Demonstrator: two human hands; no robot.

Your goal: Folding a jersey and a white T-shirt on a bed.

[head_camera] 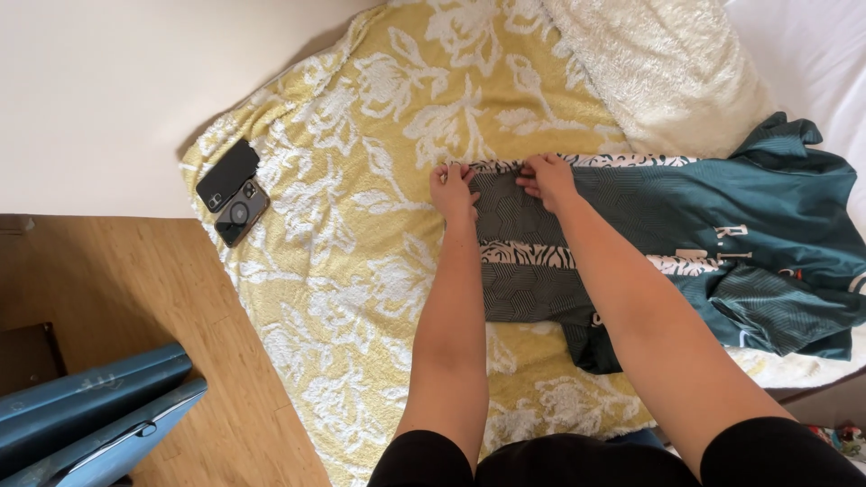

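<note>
We have a dark teal jersey (686,225) with patterned black-and-white bands lying flat on the bed, on a yellow blanket (361,180) with white flowers. Our left hand (453,188) pinches the far left corner of the jersey's folded end, fingers curled down onto the cloth in a closed grip. Our right hand (547,177) sits just beside it on the same far edge, fingers bent and pressing the fabric; its grip is closed on the jersey too. Both forearms reach out across the garment, and the right one hides part of the lower band.

The jersey's left end makes a straight edge, with open blanket beyond it toward the left. Its right part bunches up and runs out of the picture at the right border, so we cannot make out its full shape there. A fluffy cream pillow (667,72) lies just past the jersey's far edge, touching or nearly so.

Well apart on the left, two phones (233,191) rest side by side near the blanket's edge, close to the pale wall (108,99). Below them is wooden floor (207,361), and a blue case (90,415) is cut off at the bottom left corner.
</note>
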